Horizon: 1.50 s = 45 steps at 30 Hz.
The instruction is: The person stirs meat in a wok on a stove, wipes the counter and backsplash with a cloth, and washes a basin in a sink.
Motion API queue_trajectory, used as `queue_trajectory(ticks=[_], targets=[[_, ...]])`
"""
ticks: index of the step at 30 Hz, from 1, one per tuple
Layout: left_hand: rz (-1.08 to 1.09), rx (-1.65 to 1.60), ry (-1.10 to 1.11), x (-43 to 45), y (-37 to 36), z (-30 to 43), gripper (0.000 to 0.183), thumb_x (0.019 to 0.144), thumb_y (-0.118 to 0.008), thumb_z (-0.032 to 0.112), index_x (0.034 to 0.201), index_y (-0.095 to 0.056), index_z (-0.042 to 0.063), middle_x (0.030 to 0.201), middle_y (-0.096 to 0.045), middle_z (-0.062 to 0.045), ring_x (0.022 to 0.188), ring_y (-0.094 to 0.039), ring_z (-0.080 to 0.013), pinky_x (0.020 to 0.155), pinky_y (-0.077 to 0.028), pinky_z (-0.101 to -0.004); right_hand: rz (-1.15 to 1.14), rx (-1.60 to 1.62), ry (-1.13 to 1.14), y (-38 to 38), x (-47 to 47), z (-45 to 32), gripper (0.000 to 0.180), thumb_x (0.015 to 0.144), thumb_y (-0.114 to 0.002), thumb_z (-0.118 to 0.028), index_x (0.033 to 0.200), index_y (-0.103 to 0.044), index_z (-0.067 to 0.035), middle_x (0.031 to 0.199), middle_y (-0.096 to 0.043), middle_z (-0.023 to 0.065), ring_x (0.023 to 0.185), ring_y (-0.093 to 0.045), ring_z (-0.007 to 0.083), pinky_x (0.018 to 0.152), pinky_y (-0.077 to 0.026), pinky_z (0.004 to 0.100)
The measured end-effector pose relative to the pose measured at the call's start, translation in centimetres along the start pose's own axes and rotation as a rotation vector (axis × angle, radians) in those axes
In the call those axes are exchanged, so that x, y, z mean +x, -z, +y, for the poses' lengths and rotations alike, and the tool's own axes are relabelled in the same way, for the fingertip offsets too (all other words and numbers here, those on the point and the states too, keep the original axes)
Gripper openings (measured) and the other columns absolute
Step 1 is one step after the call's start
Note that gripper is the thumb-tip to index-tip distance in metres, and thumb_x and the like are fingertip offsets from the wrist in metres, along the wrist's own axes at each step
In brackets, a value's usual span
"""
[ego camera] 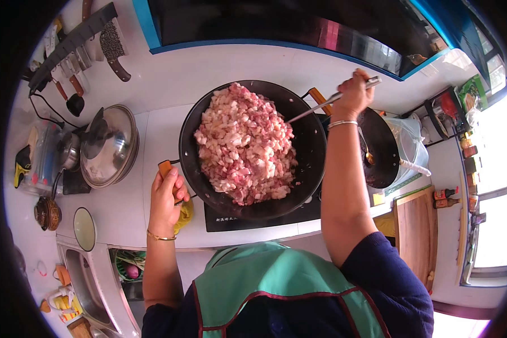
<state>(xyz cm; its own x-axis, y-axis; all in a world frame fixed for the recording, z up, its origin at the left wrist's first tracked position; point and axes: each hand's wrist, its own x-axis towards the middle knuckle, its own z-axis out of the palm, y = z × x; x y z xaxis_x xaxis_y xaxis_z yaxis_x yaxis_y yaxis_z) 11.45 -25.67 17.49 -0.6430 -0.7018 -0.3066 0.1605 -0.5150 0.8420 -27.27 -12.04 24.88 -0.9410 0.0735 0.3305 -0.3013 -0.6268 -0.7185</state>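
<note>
A large black wok point(312, 169) rests on the stove point(253, 223) in front of me, heaped with diced raw meat point(247, 148) in pink and whitish pieces. My left hand point(167, 198) grips the wok's wooden side handle point(165, 168), and a yellow cloth point(185, 216) lies just beside that hand. In my right hand point(355, 95) is the metal handle of a long cooking utensil point(312, 110). It slants down to the right side of the meat, where its working end is hidden. The opposite wooden handle point(320, 100) sticks out near my right forearm.
Left of the wok stand a lidded metal pan point(112, 145) and a pale bowl point(85, 229), with a sink point(86, 283) nearer me. A cleaver point(113, 46) hangs from a knife rack point(72, 46). To the right are a second wok point(380, 148), a wooden cutting board point(416, 228) and sauce bottles point(445, 198).
</note>
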Motion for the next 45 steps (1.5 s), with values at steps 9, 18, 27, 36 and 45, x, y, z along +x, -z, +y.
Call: queue_trajectory(ticks=[9, 18, 27, 36, 45], targets=[[-0.062, -0.044, -0.047, 0.8, 0.5, -0.6, 0.01, 0.091, -0.054, 0.02, 0.089, -0.049, 0.012, 0.069, -0.046, 0.003, 0.053, -0.044, -0.0069, 0.05, -0.039, -0.0249, -0.809, -0.403, 0.194, -3.5, -14.5, -12.4, 0.012, 0.07, -0.052, 0.006, 0.072, -0.062, -0.001, 0.065, -0.06, 0.0015, 0.054, -0.053, 0.0075, 0.051, -0.04, 0.02], [-0.191, -0.156, -0.083, 1.8, 1.5, -0.9, 0.013, 0.092, -0.053, 0.02, 0.091, -0.047, 0.009, 0.069, -0.049, 0.0, 0.054, -0.049, -0.0107, 0.051, -0.044, -0.0273, -0.453, -0.937, 0.244, -0.8, -15.5, -18.0, 0.017, 0.087, -0.056, -0.014, 0.089, -0.064, 0.0, 0.072, -0.059, 0.0021, 0.063, -0.05, 0.007, 0.059, -0.04, 0.0199], [-0.143, 0.023, -0.047, 5.1, 9.1, -3.3, 0.025, 0.09, -0.054, 0.022, 0.109, -0.053, 0.006, 0.088, -0.06, -0.006, 0.076, -0.06, -0.0159, 0.068, -0.049, -0.0279, -0.712, -1.284, 0.418, -2.1, -25.7, -16.0, 0.006, 0.074, -0.063, 0.001, 0.076, -0.058, 0.0, 0.079, -0.056, 0.0062, 0.07, -0.054, 0.0117, 0.057, -0.043, 0.0209], [0.113, 1.087, -0.367, 20.5, 14.4, -10.6, 0.044, 0.072, -0.069, 0.01, 0.112, -0.052, 0.006, 0.111, -0.05, -0.013, 0.086, -0.06, -0.0267, 0.075, -0.05, -0.0353, -1.001, -1.503, 0.44, -6.8, -30.3, -11.2, 0.023, 0.056, -0.078, -0.009, 0.071, -0.06, -0.008, 0.077, -0.057, 0.0064, 0.066, -0.056, 0.0229, 0.059, -0.045, 0.0325], [-0.286, 1.43, -0.411, 31.3, 10.1, -13.9, 0.023, 0.072, -0.062, 0.009, 0.095, -0.06, 0.009, 0.1, -0.053, -0.015, 0.084, -0.059, -0.0344, 0.074, -0.049, -0.0402, -1.001, -1.53, 0.368, -9.0, -29.3, -9.9, 0.021, 0.06, -0.076, -0.013, 0.07, -0.059, -0.009, 0.072, -0.056, 0.005, 0.056, -0.052, 0.0198, 0.051, -0.04, 0.0293]])
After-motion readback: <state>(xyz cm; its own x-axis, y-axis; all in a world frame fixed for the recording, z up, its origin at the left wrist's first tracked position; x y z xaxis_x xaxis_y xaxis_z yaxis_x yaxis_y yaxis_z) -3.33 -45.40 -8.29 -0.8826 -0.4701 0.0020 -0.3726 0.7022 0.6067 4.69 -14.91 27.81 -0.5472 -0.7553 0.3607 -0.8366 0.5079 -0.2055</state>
